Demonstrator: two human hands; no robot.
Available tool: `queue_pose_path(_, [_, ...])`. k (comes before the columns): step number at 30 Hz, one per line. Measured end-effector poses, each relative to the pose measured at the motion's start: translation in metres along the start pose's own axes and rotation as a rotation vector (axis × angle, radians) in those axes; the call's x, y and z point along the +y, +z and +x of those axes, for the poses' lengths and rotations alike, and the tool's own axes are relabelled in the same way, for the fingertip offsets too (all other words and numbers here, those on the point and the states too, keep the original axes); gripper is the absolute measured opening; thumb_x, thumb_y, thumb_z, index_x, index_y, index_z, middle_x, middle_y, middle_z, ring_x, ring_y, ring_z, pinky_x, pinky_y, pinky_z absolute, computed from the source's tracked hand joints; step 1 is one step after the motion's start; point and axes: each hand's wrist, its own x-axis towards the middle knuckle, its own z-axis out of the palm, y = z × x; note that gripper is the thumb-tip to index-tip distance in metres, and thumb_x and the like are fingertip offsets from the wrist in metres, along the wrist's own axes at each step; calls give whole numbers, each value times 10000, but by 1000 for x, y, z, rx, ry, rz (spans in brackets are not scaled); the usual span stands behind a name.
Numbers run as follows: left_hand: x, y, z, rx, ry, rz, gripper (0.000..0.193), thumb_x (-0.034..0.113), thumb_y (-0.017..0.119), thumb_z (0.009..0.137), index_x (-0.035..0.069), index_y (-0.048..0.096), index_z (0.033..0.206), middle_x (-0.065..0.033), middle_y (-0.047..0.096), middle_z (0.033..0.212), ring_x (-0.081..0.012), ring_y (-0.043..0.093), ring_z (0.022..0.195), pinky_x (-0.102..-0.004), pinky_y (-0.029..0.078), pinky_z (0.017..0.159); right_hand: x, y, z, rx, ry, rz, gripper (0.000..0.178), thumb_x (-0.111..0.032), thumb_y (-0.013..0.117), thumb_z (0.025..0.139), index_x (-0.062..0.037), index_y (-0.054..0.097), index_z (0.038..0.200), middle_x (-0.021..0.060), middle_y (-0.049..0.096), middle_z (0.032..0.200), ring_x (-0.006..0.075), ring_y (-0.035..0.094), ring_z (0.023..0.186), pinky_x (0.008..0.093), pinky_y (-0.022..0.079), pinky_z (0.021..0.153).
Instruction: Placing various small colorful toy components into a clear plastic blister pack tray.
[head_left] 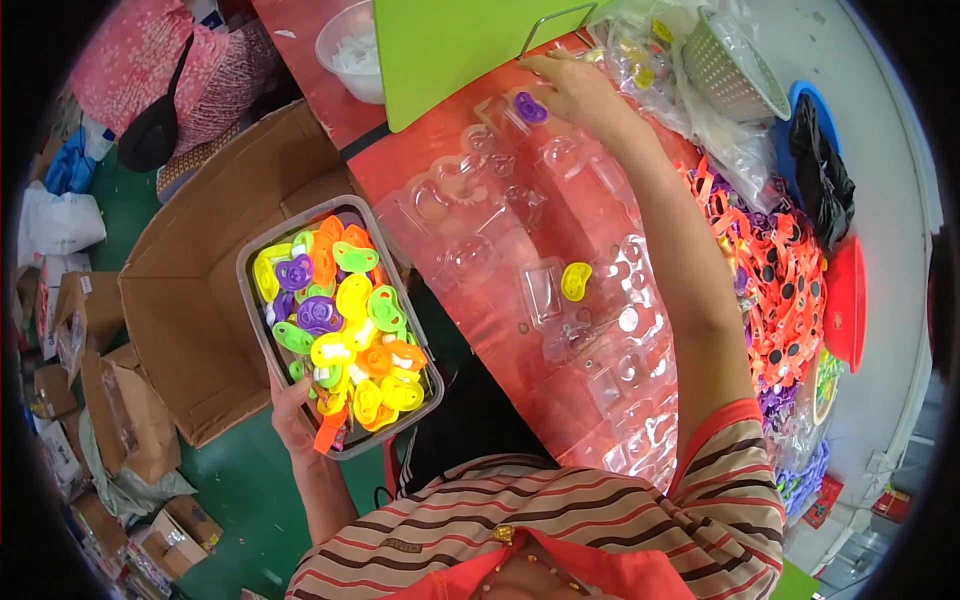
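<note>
In the head view, the left hand (290, 405) was clamped on the side of a grey rectangular plastic tub (298, 226) just left of the red table (415, 165), while the right hand (578, 92) was at the table's far end, its fingers curved near a bent metal wire handle (545, 26); whether they gripped anything could not be told. The step in hand looked like setting pieces out on the clear moulded plastic sheets (470, 255) spread across the table, where a purple plastic pacifier (530, 107) lay toward the far end and a yellow plastic pacifier (576, 281) nearer the middle; the next move seemed to call for light, exact fingertip placing. The glossy, rounded heaped pacifiers (353, 297), left of the table inside the tub, were yellow, green, orange and purple, lying at mixed angles
</note>
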Motion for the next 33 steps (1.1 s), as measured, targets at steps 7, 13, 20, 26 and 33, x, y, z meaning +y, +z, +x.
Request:
queue_pose_path(7, [9, 38, -4, 115, -12, 111, 800, 30, 513, 742, 6, 271, 1504, -160, 484, 1396, -283, 529, 1252, -386, 437, 1053, -113, 1, -52, 31, -121, 309, 241, -85, 591, 869, -34, 668, 1092, 184, 652, 978, 369, 632, 919, 447, 510, 808])
queue_pose_path(13, [11, 38, -15, 59, -8, 16, 767, 22, 513, 719, 15, 323, 1461, -166, 507, 1360, -286, 538, 1242, -409, 429, 1071, -209, 23, -69, 31, -198, 294, 246, -135, 661, 862, -44, 623, 1088, 137, 595, 949, 332, 638, 867, 418, 524, 733])
queue_pose_path(20, [11, 28, -36, -28, 37, 14, 786, 8, 545, 744, 21, 282, 1485, -172, 474, 1396, -305, 532, 1253, -434, 432, 1073, -239, 52, -84, 87, -229, 213, 167, -122, 640, 847, -11, 588, 962, 149, 565, 864, 338, 621, 817, 446, 512, 700])
queue_pose_path(26, [8, 13, -39, 25, 31, 42, 773, 26, 534, 764, 18, 277, 1494, -173, 498, 1381, -306, 550, 1235, -437, 448, 1052, -210, 31, -82, 214, 75, 99, 147, -130, 599, 880, -5, 580, 955, 180, 597, 844, 376, 638, 778, 455, 545, 649])
queue_pose_path(33, [14, 20, -35, 23, 41, 21, 768, 30, 528, 729, 27, 313, 1466, -165, 507, 1357, -299, 554, 1223, -430, 454, 1047, -177, 51, -82, 227, 137, 67, 365, -164, 663, 864, -9, 579, 1183, 184, 602, 988, 376, 640, 905, 456, 536, 746])
